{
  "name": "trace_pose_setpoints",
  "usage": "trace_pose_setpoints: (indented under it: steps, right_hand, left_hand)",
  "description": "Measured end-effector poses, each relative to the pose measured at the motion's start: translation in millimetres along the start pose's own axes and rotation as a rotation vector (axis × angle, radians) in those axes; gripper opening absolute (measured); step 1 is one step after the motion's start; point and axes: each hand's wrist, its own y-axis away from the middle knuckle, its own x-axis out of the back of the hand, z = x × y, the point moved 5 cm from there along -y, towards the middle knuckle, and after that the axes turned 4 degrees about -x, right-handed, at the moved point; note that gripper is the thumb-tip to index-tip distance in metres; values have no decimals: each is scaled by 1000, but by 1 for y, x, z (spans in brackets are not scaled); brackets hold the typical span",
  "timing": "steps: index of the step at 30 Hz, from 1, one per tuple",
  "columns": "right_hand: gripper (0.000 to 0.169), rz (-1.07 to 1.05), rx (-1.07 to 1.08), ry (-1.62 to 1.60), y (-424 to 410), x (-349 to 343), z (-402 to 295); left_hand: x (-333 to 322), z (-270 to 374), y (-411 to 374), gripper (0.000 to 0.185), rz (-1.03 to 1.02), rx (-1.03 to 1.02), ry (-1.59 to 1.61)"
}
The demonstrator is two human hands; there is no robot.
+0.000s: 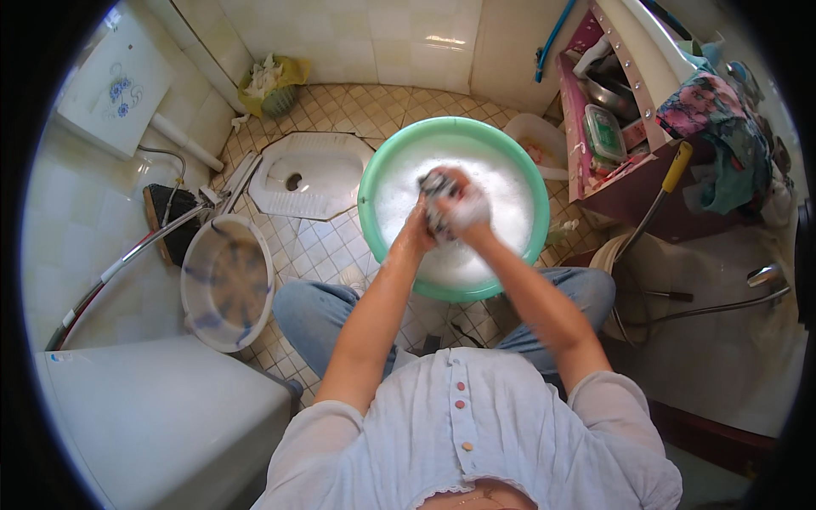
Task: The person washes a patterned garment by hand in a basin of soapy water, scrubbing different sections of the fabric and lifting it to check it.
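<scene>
Both my hands are together over a green plastic basin (542, 191) filled with white suds (408, 166). Between them is a bunched dark-and-light cloth item (437, 186), blurred by motion, so its exact kind is unclear. My left hand (422, 223) grips it from the left side. Foam covers much of my right hand (468, 210), which presses on the cloth from the right. The basin stands on the tiled floor (319, 245) between my knees.
A squat toilet (306, 172) lies left of the basin. Farther left stands a pale tub (227, 284), with a mop (172, 223) behind it. A yellow-lined waste basket (271, 89) sits by the back wall. At right are a cluttered shelf (583, 153) and a bucket (612, 261) with a yellow-handled tool (676, 167).
</scene>
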Motion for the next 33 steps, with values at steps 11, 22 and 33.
trace_pose_setpoints:
  steps: [11, 22, 33]
  right_hand:
    - [22, 281, 269, 974, -21, 45, 16]
    - [27, 131, -46, 116, -43, 67, -16]
    - [47, -69, -132, 603, -19, 110, -25]
  left_hand:
    - [-55, -9, 10, 33, 310, 300, 484]
    - [-60, 95, 19, 107, 97, -363, -1111]
    - [-59, 122, -6, 29, 327, -176, -361]
